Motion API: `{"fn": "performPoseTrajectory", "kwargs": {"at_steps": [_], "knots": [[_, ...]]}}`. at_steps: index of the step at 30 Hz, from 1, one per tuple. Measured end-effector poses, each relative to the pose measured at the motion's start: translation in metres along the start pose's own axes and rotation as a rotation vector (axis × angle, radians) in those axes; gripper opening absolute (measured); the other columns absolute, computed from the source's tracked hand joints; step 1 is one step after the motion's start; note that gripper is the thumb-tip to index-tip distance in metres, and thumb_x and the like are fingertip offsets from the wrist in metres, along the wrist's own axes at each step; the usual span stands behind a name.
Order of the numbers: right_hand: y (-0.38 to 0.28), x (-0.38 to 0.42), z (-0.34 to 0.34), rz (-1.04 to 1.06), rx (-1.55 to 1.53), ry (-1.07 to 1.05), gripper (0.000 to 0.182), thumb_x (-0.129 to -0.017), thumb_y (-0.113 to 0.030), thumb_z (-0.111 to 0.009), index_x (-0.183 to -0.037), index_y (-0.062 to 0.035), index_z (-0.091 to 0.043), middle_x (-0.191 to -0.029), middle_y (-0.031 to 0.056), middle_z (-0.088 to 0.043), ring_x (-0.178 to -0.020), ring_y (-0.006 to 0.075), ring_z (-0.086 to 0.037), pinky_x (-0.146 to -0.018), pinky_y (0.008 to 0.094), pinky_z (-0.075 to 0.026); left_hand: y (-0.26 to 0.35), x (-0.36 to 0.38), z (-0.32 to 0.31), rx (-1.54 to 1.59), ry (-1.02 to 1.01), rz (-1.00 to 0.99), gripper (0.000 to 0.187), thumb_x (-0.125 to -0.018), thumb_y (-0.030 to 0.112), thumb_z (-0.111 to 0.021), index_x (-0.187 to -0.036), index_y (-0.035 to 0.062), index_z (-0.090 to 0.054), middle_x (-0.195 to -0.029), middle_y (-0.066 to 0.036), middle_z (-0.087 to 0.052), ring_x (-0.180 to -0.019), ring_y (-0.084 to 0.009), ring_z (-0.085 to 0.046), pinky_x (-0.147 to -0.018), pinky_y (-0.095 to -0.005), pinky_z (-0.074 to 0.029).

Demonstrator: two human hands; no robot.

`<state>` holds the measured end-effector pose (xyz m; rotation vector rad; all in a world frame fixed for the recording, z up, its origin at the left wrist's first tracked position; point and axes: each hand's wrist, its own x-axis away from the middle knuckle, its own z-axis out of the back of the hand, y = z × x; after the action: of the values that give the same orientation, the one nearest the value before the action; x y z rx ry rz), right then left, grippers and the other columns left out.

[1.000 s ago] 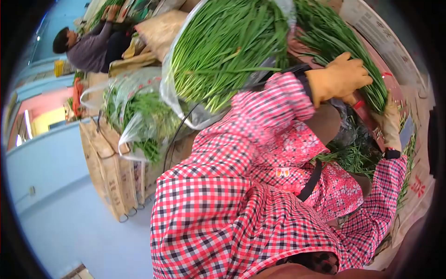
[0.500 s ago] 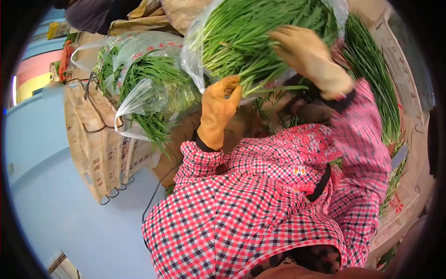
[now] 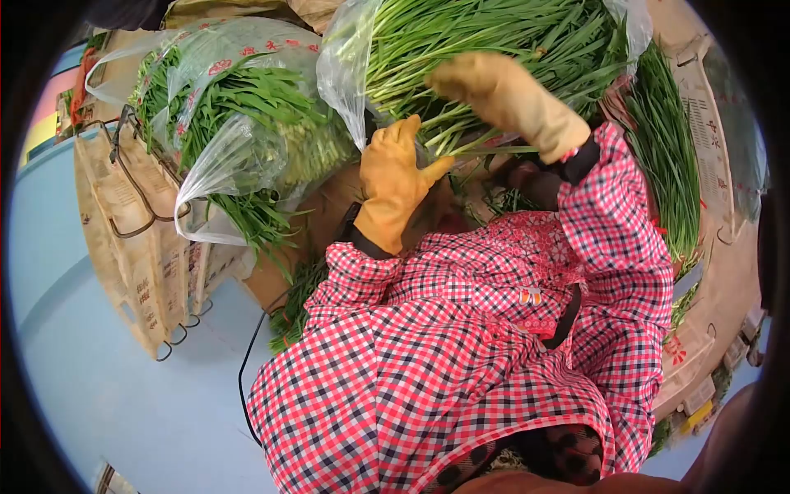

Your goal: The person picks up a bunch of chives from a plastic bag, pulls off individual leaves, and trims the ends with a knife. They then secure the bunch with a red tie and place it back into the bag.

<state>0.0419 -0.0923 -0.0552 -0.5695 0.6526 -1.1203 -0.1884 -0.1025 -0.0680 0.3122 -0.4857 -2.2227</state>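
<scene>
Both my hands wear tan-orange gloves. My left hand [image 3: 398, 179] is at the near edge of an open clear plastic bag [image 3: 344, 62], its thumb spread from the other fingers and nothing seen in it. Long green leafy stalks [image 3: 502, 37] fill that bag. Over their near side hangs my right hand [image 3: 510, 100], its fingers blurred by motion and pointing left; whether they hold anything is unclear. Some pale stalk ends poke out between the two hands.
A second plastic bag [image 3: 239, 99] of green stalks lies at the left, beside tan printed crates [image 3: 136, 239] with dark wire handles. More long green stalks [image 3: 665, 156] lie at the right next to another tan crate [image 3: 709, 140]. The floor [image 3: 189, 387] is light blue.
My right hand has moved left over the stalks. My left hand's fingers have gone from a pinch to spread. The view has shifted, and both bags sit a little differently in it.
</scene>
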Motion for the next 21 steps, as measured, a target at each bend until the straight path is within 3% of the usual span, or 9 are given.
{"fn": "performPoseTrajectory", "kwargs": {"at_steps": [1,2,5,8,11,12,15,16,21], "knots": [[0.004,0.007,-0.009,0.074,0.094,-0.138,0.030,-0.089,-0.013,-0.064,-0.118,-0.0051,-0.066,-0.113,0.0100,-0.069,-0.102,0.0259,-0.065,-0.085,0.0343,-0.054,0.000,0.000,-0.005,-0.054,-0.053,0.029,0.064,-0.068,0.033,-0.084,-0.120,0.0029,-0.060,-0.112,-0.015,-0.066,-0.102,-0.0353,-0.061,-0.090,-0.0431,-0.048],[0.020,0.018,-0.035,0.220,0.220,-0.078,0.044,-0.083,-0.023,-0.070,-0.123,-0.0068,-0.062,-0.121,0.0119,-0.064,-0.109,0.0302,-0.061,-0.087,0.0402,-0.052,-0.005,0.002,-0.010,-0.049,-0.069,0.008,0.068,-0.069,0.032,-0.083,-0.124,0.0019,-0.057,-0.117,-0.015,-0.064,-0.104,-0.0366,-0.059,-0.092,-0.0436,-0.047],[0.009,0.033,-0.037,0.225,0.389,-0.142,0.053,-0.077,-0.027,-0.073,-0.122,-0.0037,-0.060,-0.117,0.0082,-0.065,-0.113,0.0289,-0.057,-0.089,0.0399,-0.049,-0.008,0.005,-0.014,-0.014,-0.080,0.045,0.063,-0.071,0.029,-0.081,-0.123,0.0031,-0.058,-0.116,-0.015,-0.064,-0.103,-0.0364,-0.059,-0.091,-0.0440,-0.047],[-0.001,0.029,-0.035,0.180,0.502,-0.310,0.051,-0.076,-0.025,-0.072,-0.122,-0.0063,-0.060,-0.111,0.0052,-0.066,-0.108,0.0263,-0.058,-0.086,0.0391,-0.049,-0.010,0.008,-0.015,-0.001,-0.060,-0.016,0.057,-0.073,0.024,-0.079,-0.123,0.0043,-0.059,-0.112,-0.015,-0.065,-0.097,-0.0345,-0.060,-0.090,-0.0430,-0.048],[-0.003,0.023,-0.045,0.194,0.659,-0.334,0.042,-0.078,-0.022,-0.068,-0.118,-0.0096,-0.062,-0.106,0.0017,-0.066,-0.104,0.0236,-0.058,-0.082,0.0373,-0.049,-0.010,0.017,-0.015,0.222,0.095,0.037,0.054,-0.073,0.016,-0.077,-0.123,0.0047,-0.059,-0.106,-0.015,-0.066,-0.089,-0.0307,-0.062,-0.083,-0.0395,-0.051],[-0.011,0.019,-0.043,0.060,0.680,-0.444,0.048,-0.083,-0.025,-0.064,-0.128,-0.0103,-0.058,-0.120,0.0013,-0.064,-0.112,0.0215,-0.056,-0.087,0.0360,-0.045,-0.010,0.021,-0.014,0.323,0.192,0.083,0.047,-0.076,0.011,-0.077,-0.119,0.0019,-0.059,-0.094,-0.013,-0.066,-0.076,-0.0223,-0.063,-0.070,-0.0330,-0.052],[-0.024,0.013,-0.046,-0.009,0.726,-0.547,0.042,-0.083,-0.022,-0.062,-0.124,-0.0121,-0.061,-0.113,0.0006,-0.064,-0.111,0.0212,-0.056,-0.088,0.0357,-0.044,-0.011,0.031,-0.016,0.642,0.282,0.512,0.038,-0.080,0.010,-0.077,-0.111,-0.0010,-0.059,-0.086,-0.010,-0.064,-0.070,-0.0152,-0.062,-0.062,-0.0279,-0.050],[-0.020,0.015,-0.051,0.063,0.710,-0.457,0.030,-0.082,-0.019,-0.063,-0.111,-0.0147,-0.066,-0.104,-0.0014,-0.064,-0.105,0.0214,-0.059,-0.083,0.0342,-0.047,-0.014,0.031,-0.019,0.580,0.334,0.523,0.033,-0.083,0.013,-0.078,-0.105,-0.0024,-0.058,-0.082,-0.007,-0.062,-0.068,-0.0116,-0.059,-0.061,-0.0258,-0.048],[-0.010,0.024,-0.054,0.165,0.702,-0.366,0.023,-0.082,-0.017,-0.062,-0.104,-0.0137,-0.068,-0.108,0.0006,-0.063,-0.102,0.0223,-0.059,-0.080,0.0360,-0.048,-0.014,0.033,-0.026,0.700,0.349,0.700,0.040,-0.080,0.019,-0.082,-0.101,-0.0030,-0.056,-0.083,-0.006,-0.061,-0.068,-0.0116,-0.057,-0.062,-0.0266,-0.048]]}}
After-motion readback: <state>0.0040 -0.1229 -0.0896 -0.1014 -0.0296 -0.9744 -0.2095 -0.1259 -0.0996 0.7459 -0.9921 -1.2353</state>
